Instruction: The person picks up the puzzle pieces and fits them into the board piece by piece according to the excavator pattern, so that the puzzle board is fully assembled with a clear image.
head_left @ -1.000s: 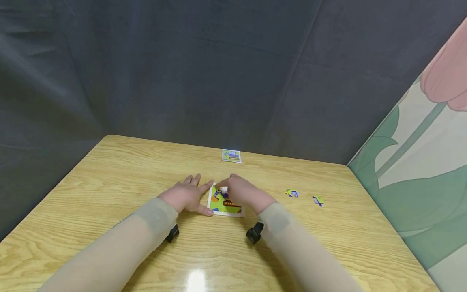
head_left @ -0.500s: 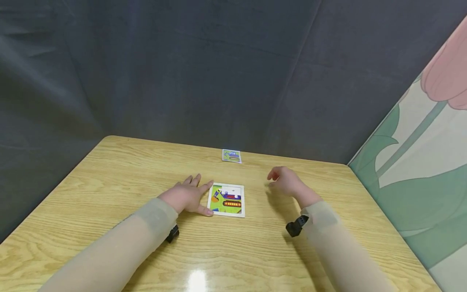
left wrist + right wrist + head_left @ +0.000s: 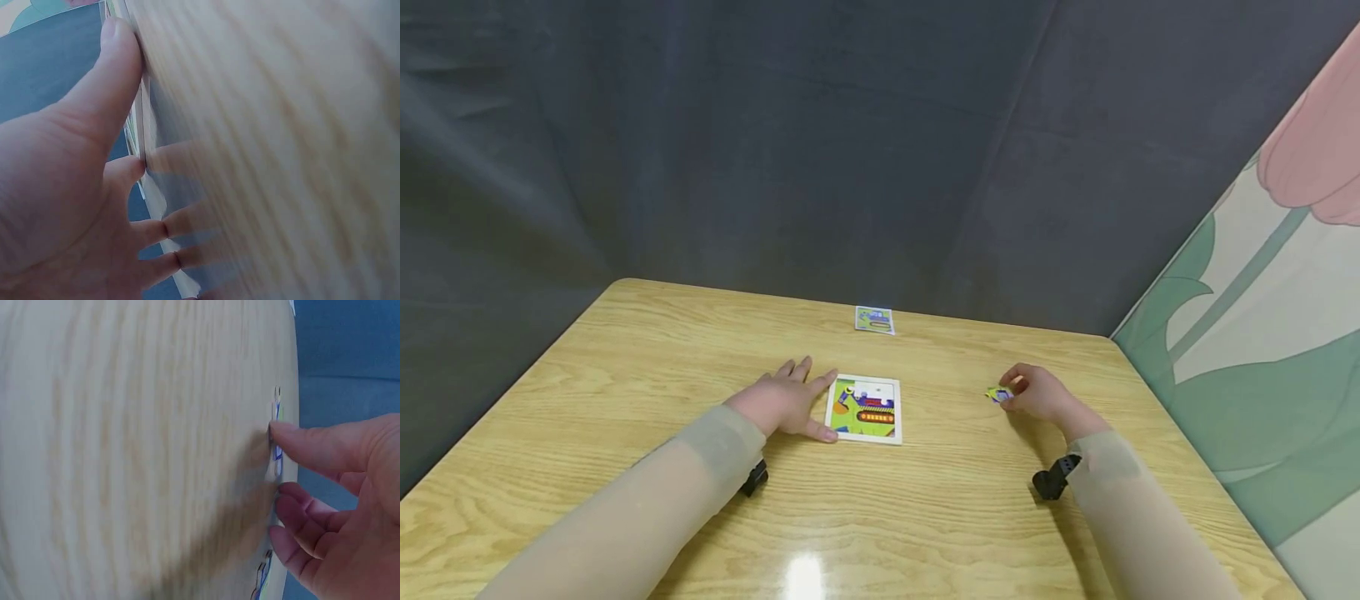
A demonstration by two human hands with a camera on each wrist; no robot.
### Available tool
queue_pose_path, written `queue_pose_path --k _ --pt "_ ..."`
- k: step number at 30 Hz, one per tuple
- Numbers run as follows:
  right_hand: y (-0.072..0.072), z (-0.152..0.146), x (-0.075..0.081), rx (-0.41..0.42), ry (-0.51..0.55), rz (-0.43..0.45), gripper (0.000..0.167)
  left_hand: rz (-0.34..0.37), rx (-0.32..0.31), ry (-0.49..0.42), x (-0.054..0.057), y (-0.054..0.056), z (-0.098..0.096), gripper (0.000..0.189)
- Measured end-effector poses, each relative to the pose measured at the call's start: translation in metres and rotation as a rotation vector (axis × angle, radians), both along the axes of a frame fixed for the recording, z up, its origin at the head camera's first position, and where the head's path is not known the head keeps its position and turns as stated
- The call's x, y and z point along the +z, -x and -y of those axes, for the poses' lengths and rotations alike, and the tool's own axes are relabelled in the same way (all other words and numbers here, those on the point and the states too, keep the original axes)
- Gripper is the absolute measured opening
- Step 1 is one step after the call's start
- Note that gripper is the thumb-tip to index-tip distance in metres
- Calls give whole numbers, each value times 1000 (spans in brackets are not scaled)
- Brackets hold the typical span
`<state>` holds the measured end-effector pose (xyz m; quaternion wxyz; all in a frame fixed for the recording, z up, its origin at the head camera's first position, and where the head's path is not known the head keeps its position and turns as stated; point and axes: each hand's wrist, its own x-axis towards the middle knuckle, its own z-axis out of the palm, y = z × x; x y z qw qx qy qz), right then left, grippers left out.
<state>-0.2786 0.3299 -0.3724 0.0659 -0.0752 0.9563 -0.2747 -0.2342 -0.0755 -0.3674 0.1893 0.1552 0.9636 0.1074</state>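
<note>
A square jigsaw puzzle (image 3: 867,421) with a white border lies on the table, showing a digger on green; a white gap runs along its upper part. My left hand (image 3: 782,404) lies with fingers spread at its left side, thumb (image 3: 122,69) and index fingertip right at the border. To the right, my right hand (image 3: 1037,393) has thumb (image 3: 312,444) and index finger at opposite edges of a green and blue puzzle piece (image 3: 997,394), which lies low at the tabletop. A second puzzle piece (image 3: 262,578) shows below in the right wrist view, hidden behind the hand in the head view.
A small picture card (image 3: 874,320) of a digger lies near the table's (image 3: 700,333) back edge. Behind stands a dark curtain (image 3: 850,150); a flower-patterned cloth (image 3: 1270,333) hangs at the right.
My right hand has left the puzzle and moved right across the table to the loose piece, its fingers now at it. The left hand stays in place.
</note>
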Motion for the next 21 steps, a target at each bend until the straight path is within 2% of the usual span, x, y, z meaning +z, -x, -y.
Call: queue_pose_path --k 8,21 --pt "3 0 -6 -14 51 18 21 -2 -1 0 0 0 0 103" --pt "3 5 -6 -3 57 -58 30 -12 -2 -2 -1 0 0 103"
